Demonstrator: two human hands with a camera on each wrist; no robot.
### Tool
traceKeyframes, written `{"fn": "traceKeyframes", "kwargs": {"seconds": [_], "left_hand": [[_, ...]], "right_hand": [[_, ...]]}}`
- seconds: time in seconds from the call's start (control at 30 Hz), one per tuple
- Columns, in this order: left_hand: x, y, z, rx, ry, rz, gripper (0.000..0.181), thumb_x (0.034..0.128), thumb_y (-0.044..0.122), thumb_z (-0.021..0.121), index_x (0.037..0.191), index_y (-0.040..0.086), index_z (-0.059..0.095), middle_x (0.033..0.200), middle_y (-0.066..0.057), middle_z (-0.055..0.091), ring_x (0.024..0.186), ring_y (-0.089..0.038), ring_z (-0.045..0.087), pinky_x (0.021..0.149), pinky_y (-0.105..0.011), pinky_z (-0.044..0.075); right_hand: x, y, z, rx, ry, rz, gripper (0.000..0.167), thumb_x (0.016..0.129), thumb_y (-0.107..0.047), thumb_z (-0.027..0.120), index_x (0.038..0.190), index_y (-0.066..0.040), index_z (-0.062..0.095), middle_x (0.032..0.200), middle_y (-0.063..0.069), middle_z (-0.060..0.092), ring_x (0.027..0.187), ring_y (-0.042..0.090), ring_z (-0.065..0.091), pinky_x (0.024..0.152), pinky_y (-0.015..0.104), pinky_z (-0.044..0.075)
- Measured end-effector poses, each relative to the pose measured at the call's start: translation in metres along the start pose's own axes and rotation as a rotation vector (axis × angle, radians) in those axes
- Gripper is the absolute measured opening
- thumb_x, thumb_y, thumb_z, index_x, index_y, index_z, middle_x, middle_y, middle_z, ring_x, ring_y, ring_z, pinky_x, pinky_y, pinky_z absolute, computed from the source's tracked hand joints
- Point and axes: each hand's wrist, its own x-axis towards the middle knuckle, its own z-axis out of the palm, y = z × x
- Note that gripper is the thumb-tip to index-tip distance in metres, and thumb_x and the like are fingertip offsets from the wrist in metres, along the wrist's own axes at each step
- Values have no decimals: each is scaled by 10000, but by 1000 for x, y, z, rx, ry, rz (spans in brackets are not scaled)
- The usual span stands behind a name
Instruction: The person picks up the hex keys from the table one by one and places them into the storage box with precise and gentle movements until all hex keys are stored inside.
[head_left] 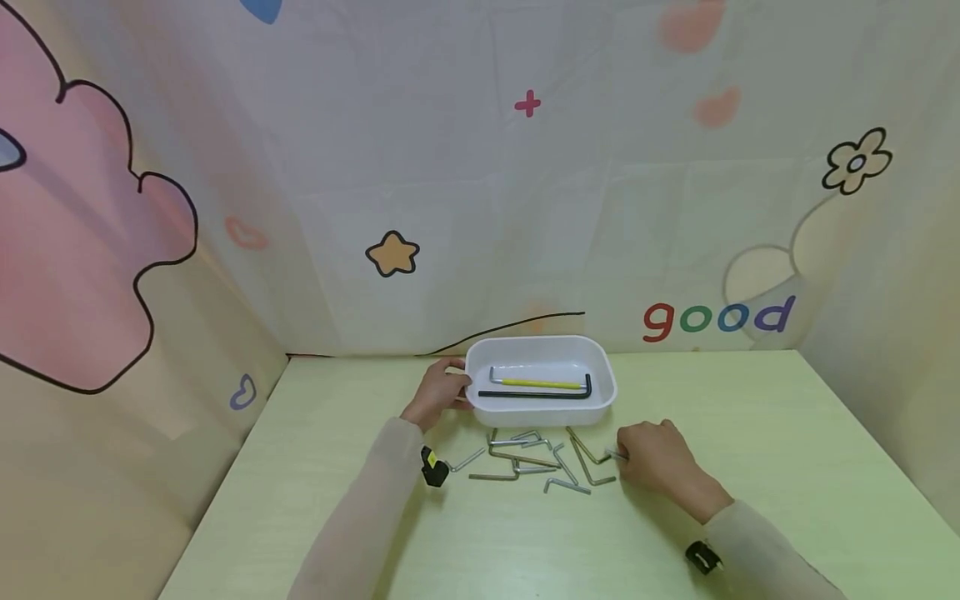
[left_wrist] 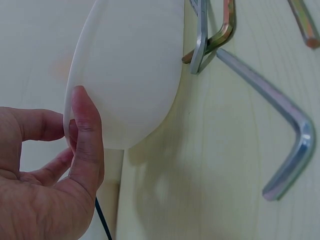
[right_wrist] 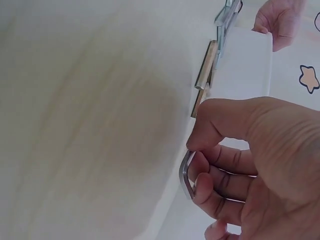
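Observation:
My left hand (head_left: pixel 438 390) grips the left end of a white plastic tray (head_left: pixel 542 417), thumb outside the wall and fingers at the rim, as the left wrist view shows. Inside the tray lie a hex key with a yellow sleeve (head_left: pixel 540 384) and a longer black hex key (head_left: pixel 532 395). To the right of the loose pile, my right hand (head_left: pixel 658 457) pinches a small silver hex key (right_wrist: pixel 184 175) between thumb and fingers, just above the table. Several silver and brass-coloured hex keys (head_left: pixel 525 459) lie scattered in front of the tray, some overlapping.
A pale wooden-looking table (head_left: pixel 495 550) carries everything. Behind the tray hangs a printed curtain (head_left: pixel 465 183), which also runs down both sides. One silver hex key (left_wrist: pixel 295 135) lies near the tray's left front corner. Black devices (head_left: pixel 702 557) are strapped to both wrists.

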Motion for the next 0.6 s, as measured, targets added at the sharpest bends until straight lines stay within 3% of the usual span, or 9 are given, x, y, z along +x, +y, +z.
{"fn": "traceKeyframes", "kwargs": {"seconds": [0.33,0.6], "left_hand": [[1,0,0,-2,7,-8,357,926,57,564,1280,33,520,1116,-267,654,752,-195,675,666,-327,629],[0,-1,1,-14,7,6,352,921,46,561,1271,26,522,1107,-288,652,759,-211,683,635,-309,625]], "right_hand": [[0,-4,-10,-32,158,-94,208,642,-24,648,623,-185,517,575,-102,482,550,79,415,577,297,322],[0,-13,-17,-24,236,-150,204,631,-26,674,670,-173,539,621,-92,495,610,93,450,606,287,339]]}}
